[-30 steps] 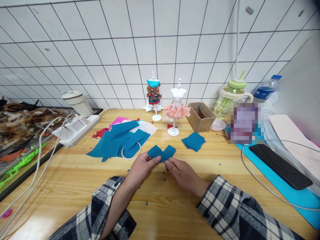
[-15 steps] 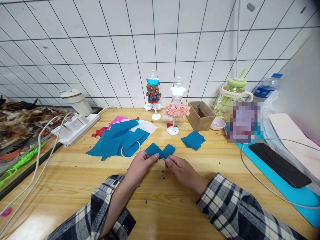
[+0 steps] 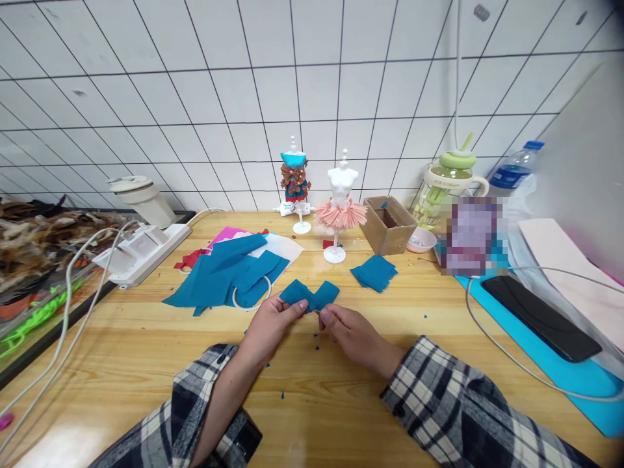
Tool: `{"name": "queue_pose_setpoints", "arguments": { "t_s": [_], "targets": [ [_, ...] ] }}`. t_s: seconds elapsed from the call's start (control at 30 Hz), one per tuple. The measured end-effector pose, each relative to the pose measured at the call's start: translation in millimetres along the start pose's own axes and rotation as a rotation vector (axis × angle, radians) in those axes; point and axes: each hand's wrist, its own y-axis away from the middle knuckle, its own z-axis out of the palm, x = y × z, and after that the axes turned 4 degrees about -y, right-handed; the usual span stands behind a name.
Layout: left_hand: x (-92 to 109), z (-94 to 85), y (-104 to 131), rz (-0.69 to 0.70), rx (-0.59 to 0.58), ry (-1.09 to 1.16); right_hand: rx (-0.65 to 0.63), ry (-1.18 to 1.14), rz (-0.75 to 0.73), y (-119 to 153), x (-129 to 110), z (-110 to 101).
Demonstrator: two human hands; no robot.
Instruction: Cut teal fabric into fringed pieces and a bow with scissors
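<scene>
Near the middle of the table, a small blue cloth piece spreads in two flaps like a bow. My left hand pinches its left and lower part between thumb and fingers. Close by on the right, my right hand is closed at the lower middle of the cloth, on a thin, shiny item too small to make out. A stack of blue cloth squares lies beyond my right hand. Larger blue fabric lies to the left, with a white ring on it.
Two small dress forms, one with a pink skirt and one in a brown and blue dress, stand near the wall beside a cardboard box. A power strip with cables is left; a black phone is right.
The whole view has shifted slightly, so things appear a little further left. Both hands keep their hold at the blue cloth, with hardly any other movement.
</scene>
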Motion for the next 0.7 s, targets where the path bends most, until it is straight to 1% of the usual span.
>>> {"name": "queue_pose_setpoints", "arguments": {
  "t_s": [0.13,0.37,0.53,0.7],
  "targets": [
    [-1.8,-0.8,-0.6,0.024,0.034,0.003,-0.010,0.015,-0.012,0.8,-0.2,0.1],
    [-1.2,-0.2,-1.1,0.056,-0.014,-0.067,-0.018,0.014,-0.021,1.9,-1.7,-0.2],
    [1.5,1.3,0.0,0.015,-0.017,-0.088,-0.018,0.014,-0.024,0.9,-2.6,-0.7],
    [1.4,1.1,0.6,0.015,-0.039,-0.055,-0.031,0.008,-0.028,-0.3,-1.6,-0.7]
  ]
}}
